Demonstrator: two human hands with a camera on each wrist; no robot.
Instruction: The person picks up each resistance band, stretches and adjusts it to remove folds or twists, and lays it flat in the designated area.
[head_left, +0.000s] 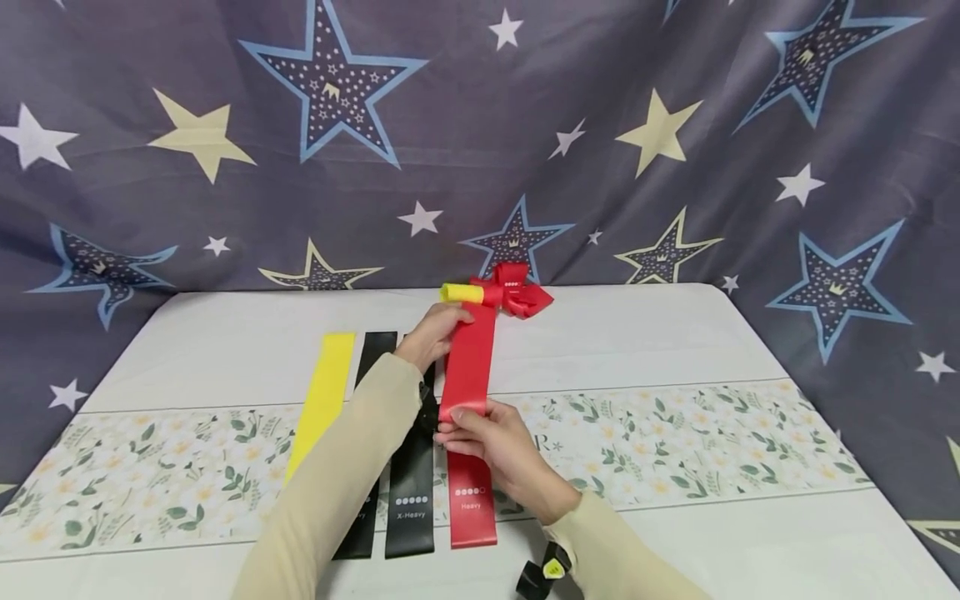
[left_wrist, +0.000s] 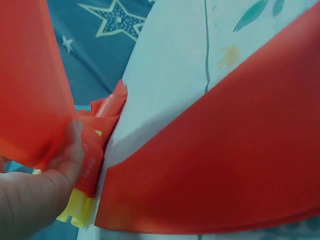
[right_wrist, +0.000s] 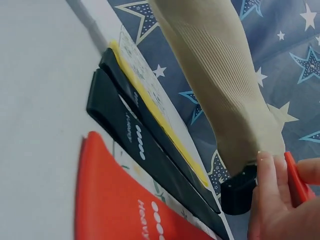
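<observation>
Stretched between both hands in the head view is a red resistance band (head_left: pixel 469 358), raised above the table. My left hand (head_left: pixel 432 335) pinches its far end, thumb on top; the left wrist view shows this thumb (left_wrist: pixel 70 155) against the band (left_wrist: pixel 30 90). At the near end, my right hand (head_left: pixel 512 454) pinches the band between thumb and fingers. Beneath it a second red band (head_left: pixel 472 517), marked "Heavy", lies flat on the table. To its left lie a black band (head_left: pixel 410 487) marked "X-Heavy", another black band (head_left: pixel 377 343) and a yellow band (head_left: pixel 324 392), partly hidden by my left sleeve.
A knotted bundle of red bands (head_left: pixel 517 293) with a yellow roll (head_left: pixel 462 292) sits at the table's back edge, just beyond my left hand. The white table (head_left: pixel 637 342) carries a floral strip (head_left: pixel 675 450). A star-patterned cloth (head_left: pixel 465 108) hangs behind.
</observation>
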